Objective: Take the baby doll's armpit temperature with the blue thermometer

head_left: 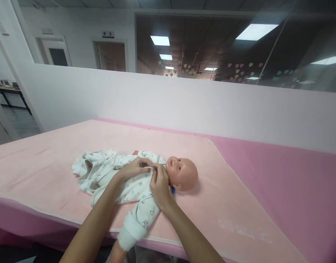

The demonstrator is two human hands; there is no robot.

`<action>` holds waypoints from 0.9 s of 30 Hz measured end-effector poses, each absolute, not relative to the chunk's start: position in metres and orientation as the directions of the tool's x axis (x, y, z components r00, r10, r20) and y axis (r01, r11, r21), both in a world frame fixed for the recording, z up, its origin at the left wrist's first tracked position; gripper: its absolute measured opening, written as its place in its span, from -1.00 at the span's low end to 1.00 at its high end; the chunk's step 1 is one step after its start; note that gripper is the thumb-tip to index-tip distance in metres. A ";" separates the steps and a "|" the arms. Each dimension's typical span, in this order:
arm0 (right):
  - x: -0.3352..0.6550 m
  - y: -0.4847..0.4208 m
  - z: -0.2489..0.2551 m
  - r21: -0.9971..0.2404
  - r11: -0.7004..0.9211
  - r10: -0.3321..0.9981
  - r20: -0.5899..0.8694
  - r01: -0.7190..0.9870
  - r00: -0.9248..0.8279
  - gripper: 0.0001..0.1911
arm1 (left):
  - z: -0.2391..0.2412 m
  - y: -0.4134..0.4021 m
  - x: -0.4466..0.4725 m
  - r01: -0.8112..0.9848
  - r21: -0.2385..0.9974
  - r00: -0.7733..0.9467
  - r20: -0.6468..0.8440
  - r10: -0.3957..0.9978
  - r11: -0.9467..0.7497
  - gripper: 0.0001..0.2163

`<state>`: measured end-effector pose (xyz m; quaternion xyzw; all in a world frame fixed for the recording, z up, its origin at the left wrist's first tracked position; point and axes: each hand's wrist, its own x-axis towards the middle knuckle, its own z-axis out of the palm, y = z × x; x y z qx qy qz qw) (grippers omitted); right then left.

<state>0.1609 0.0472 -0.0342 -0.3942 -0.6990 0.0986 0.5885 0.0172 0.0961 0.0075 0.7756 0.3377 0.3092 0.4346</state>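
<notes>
A baby doll (pixel 181 173) lies on its back on a pale pink mat (pixel 47 160), head to the right, dressed in a white printed romper (pixel 129 186). My left hand (pixel 135 168) and my right hand (pixel 159 184) meet at the doll's chest just below its chin. Both pinch the romper's front edge at the collar with closed fingers. One sleeve of the romper (pixel 139 219) hangs toward the table's front edge. The romper's lower part (pixel 92 168) lies rumpled and spread at the left.
The mat covers a darker pink table top (pixel 294 186) that runs on to the right. A white partition wall (pixel 184 98) stands right behind the table, with glass panes above it. Doors show at the far left back.
</notes>
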 end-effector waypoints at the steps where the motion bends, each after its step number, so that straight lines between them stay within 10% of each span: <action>1: 0.161 0.047 -0.034 -0.605 0.670 0.669 0.743 0.431 0.001 -0.75 | 0.007 0.096 0.017 0.259 0.882 0.580 0.184 0.794 -0.394 -0.87; 27: 0.160 0.044 -0.029 -0.620 0.657 0.665 0.744 0.428 0.057 -0.73 | 0.016 0.086 0.018 0.206 0.898 0.569 0.213 0.795 -0.388 -0.83</action>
